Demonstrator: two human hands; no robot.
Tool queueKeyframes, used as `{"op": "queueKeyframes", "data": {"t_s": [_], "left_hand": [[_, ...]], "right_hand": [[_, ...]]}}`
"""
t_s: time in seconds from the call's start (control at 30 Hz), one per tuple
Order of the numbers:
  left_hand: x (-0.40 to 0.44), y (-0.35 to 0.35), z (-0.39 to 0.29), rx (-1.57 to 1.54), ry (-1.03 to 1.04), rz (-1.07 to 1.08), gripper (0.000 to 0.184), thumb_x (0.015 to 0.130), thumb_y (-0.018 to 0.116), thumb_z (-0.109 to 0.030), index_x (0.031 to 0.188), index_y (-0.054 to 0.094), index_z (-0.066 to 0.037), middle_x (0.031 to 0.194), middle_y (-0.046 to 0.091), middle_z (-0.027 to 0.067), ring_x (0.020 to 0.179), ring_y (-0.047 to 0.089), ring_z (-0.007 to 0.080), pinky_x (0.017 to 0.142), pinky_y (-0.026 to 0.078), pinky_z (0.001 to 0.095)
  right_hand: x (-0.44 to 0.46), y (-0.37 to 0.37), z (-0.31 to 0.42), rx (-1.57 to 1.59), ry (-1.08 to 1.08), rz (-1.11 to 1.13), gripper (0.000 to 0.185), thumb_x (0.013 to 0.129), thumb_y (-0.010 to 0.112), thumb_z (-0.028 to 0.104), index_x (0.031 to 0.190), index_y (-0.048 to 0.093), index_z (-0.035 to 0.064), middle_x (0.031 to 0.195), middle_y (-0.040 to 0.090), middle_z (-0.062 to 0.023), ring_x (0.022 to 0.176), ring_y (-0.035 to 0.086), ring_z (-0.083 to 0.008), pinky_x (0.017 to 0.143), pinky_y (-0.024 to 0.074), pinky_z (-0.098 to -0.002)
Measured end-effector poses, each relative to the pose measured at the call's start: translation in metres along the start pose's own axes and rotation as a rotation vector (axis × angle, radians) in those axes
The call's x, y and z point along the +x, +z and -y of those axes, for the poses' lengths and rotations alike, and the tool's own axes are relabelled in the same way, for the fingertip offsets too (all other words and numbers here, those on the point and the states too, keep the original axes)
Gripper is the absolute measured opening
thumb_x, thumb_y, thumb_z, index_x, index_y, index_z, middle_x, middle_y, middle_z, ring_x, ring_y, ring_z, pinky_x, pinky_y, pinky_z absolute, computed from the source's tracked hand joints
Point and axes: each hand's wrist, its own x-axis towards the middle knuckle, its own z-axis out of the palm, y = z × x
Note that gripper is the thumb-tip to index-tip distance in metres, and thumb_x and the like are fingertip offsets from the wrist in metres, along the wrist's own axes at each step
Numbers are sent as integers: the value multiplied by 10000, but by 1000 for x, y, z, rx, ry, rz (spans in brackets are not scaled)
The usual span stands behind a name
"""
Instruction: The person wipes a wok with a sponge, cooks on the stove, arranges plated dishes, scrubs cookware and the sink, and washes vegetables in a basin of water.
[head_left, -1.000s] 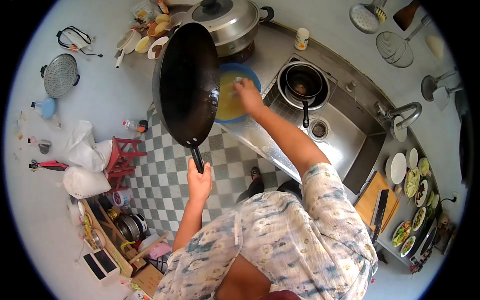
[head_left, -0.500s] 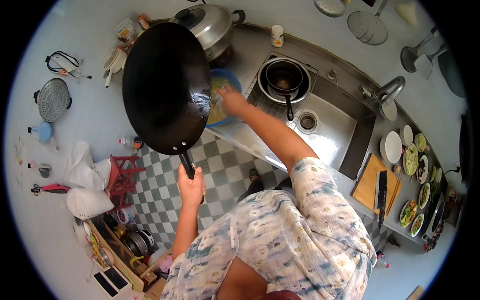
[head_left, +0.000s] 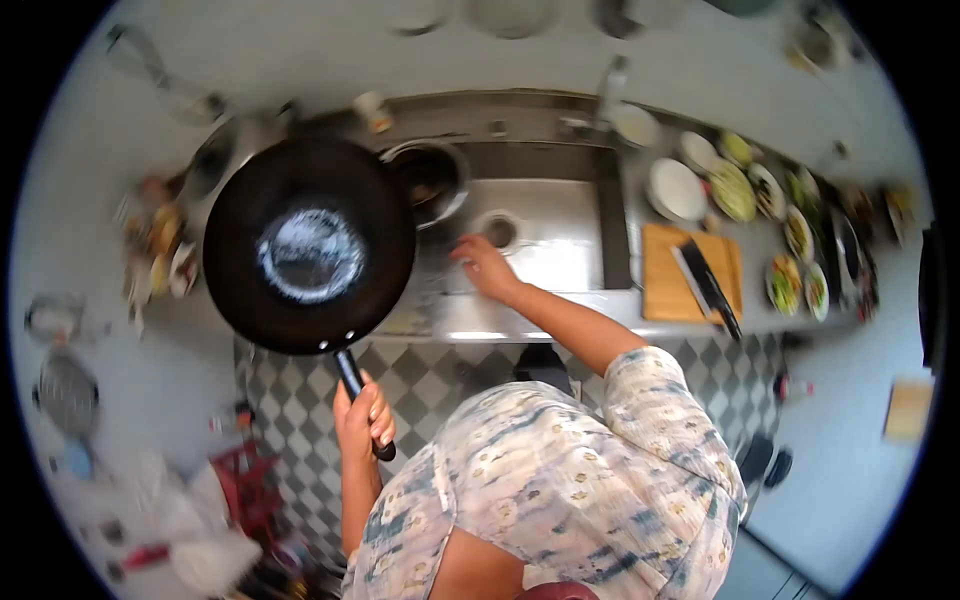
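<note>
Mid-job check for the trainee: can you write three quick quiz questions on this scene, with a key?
1. The left hand grips: A) a ladle; B) the wok by its handle; C) a bowl.
2. True or false: the right hand is touching the wok.
3. Fill in: the blade of the knife lies on the ____.

Key: 1. B; 2. false; 3. cutting board.

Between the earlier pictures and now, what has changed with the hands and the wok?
The right hand left the blue basin and moved rightward, toward the sink. The wok has turned more face-on to the camera. The left hand still grips its handle; the knife remains on the board.
</note>
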Motion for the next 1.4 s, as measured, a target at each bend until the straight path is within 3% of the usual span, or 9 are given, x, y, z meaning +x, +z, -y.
{"op": "queueKeyframes", "data": {"t_s": [0.07,0.13,0.23,0.27,0.47,0.63,0.8,1.2,1.4], "left_hand": [[17,14,8,43,-26,95,87,907,469,-94,921,390,-62,556,365,0,329,310,65,279,298,220],[31,28,15,125,-88,136,88,904,478,-94,921,395,-73,558,365,1,336,318,69,285,300,225],[41,56,29,244,-152,154,96,900,491,-97,926,399,-86,558,364,1,345,329,74,292,302,227],[44,64,35,260,-163,174,106,900,504,-103,935,405,-98,558,362,0,349,331,76,295,296,226],[49,113,67,114,-338,333,52,932,435,-121,949,443,-72,550,368,-19,337,309,65,276,283,221],[13,169,108,-186,-554,321,112,937,409,-98,991,476,-26,568,368,-15,343,301,57,278,289,217],[-16,214,145,-182,-635,408,94,935,416,-85,978,471,-23,554,357,-15,339,297,57,279,284,220],[-48,329,219,-41,-709,675,56,926,397,-53,914,444,-25,552,357,-16,336,294,45,278,282,215],[-72,435,297,-120,-853,740,119,941,386,-70,1000,478,-22,568,374,-13,353,314,50,294,301,214]], "right_hand": [[-24,-32,-12,-88,31,-14,322,695,574,-22,999,602,82,1299,417,-197,1116,480,-362,939,418,-378],[-47,-72,3,-537,-165,-109,298,724,577,5,1005,612,100,1232,484,-172,1056,523,-346,893,445,-381],[-80,-100,-27,-357,219,74,288,757,544,11,1011,619,125,1142,548,-134,959,567,-331,837,471,-383],[-90,-106,-38,-310,186,-20,333,775,484,-23,1030,625,138,1074,582,-103,888,587,-329,806,482,-388],[-138,-172,-62,-60,253,-200,374,740,512,-38,1067,616,110,1226,477,-155,1041,535,-339,884,455,-372],[-172,-277,-68,237,242,-332,242,778,543,-4,990,638,61,995,592,-114,914,596,-255,779,485,-309],[-232,-352,-93,468,331,-634,178,846,522,-2,973,640,38,906,615,-58,807,611,-133,718,486,-255],[-514,-483,-57,509,546,-1468,164,833,483,-60,948,596,-35,904,629,-108,768,639,-177,666,531,-264],[-678,-543,-89,489,583,-1777,137,859,515,-20,980,579,-23,926,620,-112,767,635,-188,665,535,-269]]}}
